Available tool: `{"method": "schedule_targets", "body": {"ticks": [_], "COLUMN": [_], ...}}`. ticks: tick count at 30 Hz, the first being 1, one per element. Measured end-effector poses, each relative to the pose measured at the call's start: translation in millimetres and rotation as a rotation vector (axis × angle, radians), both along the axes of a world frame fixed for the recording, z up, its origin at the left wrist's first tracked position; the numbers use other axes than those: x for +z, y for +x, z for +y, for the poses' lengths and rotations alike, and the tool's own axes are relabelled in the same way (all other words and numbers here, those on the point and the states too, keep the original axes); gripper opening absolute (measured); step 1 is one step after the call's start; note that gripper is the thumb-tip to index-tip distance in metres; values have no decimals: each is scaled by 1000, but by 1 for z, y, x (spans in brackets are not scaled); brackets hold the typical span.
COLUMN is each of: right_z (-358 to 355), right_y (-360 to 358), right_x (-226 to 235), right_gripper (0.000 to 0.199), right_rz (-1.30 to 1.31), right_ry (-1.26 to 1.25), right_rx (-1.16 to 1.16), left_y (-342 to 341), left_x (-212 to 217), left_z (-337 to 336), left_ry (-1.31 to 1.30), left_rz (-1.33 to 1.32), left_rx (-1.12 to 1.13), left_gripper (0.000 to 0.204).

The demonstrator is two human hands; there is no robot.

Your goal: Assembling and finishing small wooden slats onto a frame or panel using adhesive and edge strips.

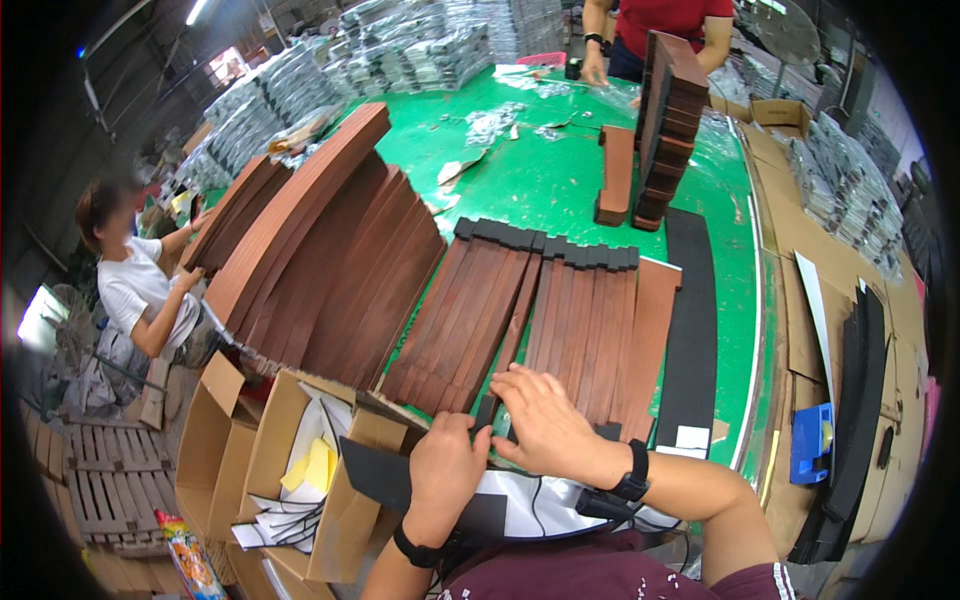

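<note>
At the near edge of the green table, my left hand (449,468) is closed, its thumb and fingers pinching a short black strip (487,408) at the near end of a narrow brown plank (517,312). My right hand (548,418) is bent over the same end, fingertips pressed on it and thumb beneath. Part of the strip is hidden by my fingers. This plank lies between two rows of brown planks, the left row (455,330) and the right row (590,335), whose far ends carry black end pieces (545,243).
A tall stack of curved brown planks (300,230) rises on the left, beside a person (150,275) holding planks. Another person (675,25) stands across the table behind an upright plank stack (668,130). Cardboard boxes (345,500) sit at near left; a blue dispenser (811,444) is at right.
</note>
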State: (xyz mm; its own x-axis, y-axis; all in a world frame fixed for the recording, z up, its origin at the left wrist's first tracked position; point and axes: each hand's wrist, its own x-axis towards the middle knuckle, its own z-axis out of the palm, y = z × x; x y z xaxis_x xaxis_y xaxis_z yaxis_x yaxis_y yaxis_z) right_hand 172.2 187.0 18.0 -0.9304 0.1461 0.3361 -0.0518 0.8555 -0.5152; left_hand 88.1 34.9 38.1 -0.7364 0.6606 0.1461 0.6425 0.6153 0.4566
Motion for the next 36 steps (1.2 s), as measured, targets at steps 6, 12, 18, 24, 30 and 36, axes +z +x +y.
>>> {"method": "schedule_targets", "body": {"ticks": [6,12,18,24,30,36], "right_z": [4,4,3,0,1,0], "right_y": [1,0,1,0,-2,-1], "right_x": [-2,2,1,1,3,3], "right_gripper": [65,65,67,64,61,61], "right_rz": [-2,-34,-28,4,-6,-22], "right_ry": [23,15,19,103,101,124], "right_rx": [-14,-10,-1,-10,-16,-10], "left_y": [-2,0,2,3,6,4], "left_x": [-15,-17,-18,-21,-25,-24], "left_z": [2,0,2,1,-5,-9], "left_ry": [44,75,100,105,121,137], "left_rz": [30,55,56,93,79,-4], "left_rx": [-28,-38,-36,-25,-5,-3], "left_gripper": [22,20,20,22,28,28]}}
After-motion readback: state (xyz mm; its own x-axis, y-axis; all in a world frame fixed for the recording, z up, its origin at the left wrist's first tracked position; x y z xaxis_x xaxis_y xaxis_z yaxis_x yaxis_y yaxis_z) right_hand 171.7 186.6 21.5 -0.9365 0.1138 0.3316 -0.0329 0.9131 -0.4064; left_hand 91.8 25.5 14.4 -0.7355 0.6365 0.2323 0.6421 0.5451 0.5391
